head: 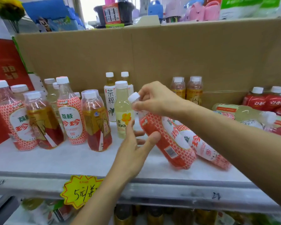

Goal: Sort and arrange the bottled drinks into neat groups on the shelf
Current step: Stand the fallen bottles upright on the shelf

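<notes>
Over a white shelf [71, 159] backed by cardboard [169, 54], the right hand [154, 96] pinches a tilted lychee bottle [167, 143] by the neck, and the slack-fingered left hand [133, 150] touches it.

Bottles in clusters along one shelf, with one tilted at the middle.

On the shelf [71, 159], backed by a cardboard sheet [152, 54], upright bottles [44, 114] cluster at the left. To their right, two tea bottles [109, 98] stand near the back, a flower-label bottle [122, 111] just before them. At centre is the tilted bottle [165, 138], right hand [154, 96] at its cap, left hand [135, 146] against its side. A lying bottle [204, 146] rests just beside it on the right. A bottle pair [186, 90] stands back right; the far-right heap [258, 114] appears to lie flat.
</notes>
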